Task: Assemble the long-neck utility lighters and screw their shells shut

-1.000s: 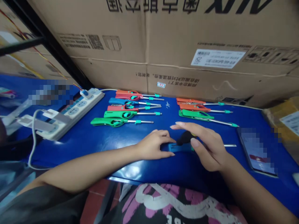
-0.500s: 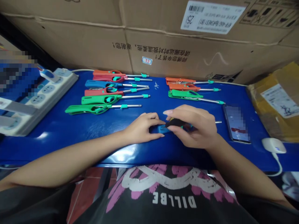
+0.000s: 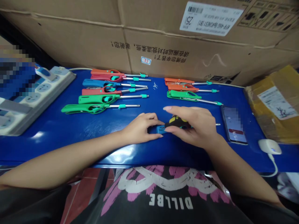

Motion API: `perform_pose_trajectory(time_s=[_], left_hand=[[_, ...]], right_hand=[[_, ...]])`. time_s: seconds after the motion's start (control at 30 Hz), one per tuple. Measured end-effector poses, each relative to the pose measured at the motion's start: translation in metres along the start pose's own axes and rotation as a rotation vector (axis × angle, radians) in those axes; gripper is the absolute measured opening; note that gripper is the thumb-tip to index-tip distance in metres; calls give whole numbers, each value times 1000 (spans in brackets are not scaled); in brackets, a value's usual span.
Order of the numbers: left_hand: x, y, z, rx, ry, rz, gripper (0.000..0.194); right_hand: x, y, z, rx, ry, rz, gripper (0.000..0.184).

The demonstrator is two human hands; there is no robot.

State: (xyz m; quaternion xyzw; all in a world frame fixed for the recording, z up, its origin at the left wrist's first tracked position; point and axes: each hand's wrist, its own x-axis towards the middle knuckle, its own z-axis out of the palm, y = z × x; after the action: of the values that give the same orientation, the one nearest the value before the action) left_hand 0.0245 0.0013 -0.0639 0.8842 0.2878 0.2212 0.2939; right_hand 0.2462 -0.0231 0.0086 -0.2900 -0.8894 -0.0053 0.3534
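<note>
My left hand (image 3: 139, 127) is curled and presses down on the handle end of a blue long-nosed lighter (image 3: 160, 129) lying on the blue table (image 3: 70, 130). Its metal nozzle (image 3: 217, 124) sticks out to the right past my right hand. My right hand (image 3: 193, 126) is closed around a black screwdriver handle with yellow marks (image 3: 177, 121), held over the lighter's middle. The tool's tip is hidden by my fingers.
Several lighters lie in a row at back left (image 3: 102, 93) and three at back right (image 3: 187, 90). A power strip (image 3: 35, 96) sits left, a phone (image 3: 233, 124), a white plug-like device (image 3: 269, 146) and a yellow parcel (image 3: 273, 102) right. Cardboard boxes (image 3: 163, 34) stand behind.
The view tilted down over the last second. My right hand closed tighter on the black tool and turned it slightly, so its yellow marks now show. My left hand stays on the blue lighter.
</note>
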Motion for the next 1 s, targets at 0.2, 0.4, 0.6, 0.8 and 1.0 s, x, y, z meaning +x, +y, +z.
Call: perform_pose_trajectory(time_s=[0.2,0.4,0.6,0.8,1.0], left_hand=[[0,-1,1,-2,6,10,38],[-1,-3,2,-6,28,19,38],[0,-1,0,-10,6,8,38],[0,-2,-1,-36,-16,-4,37],[-2,-2,-2,-62,-26,-31,37]], right_hand=[[-2,1,4,255,-29,24,47],[-2,5,8,19,151,-49,32],[-4,4,2,283,-30,-10,47],[-2,2,5,110,49,-64,33],[-2,6,3,231,-3,-58,42]])
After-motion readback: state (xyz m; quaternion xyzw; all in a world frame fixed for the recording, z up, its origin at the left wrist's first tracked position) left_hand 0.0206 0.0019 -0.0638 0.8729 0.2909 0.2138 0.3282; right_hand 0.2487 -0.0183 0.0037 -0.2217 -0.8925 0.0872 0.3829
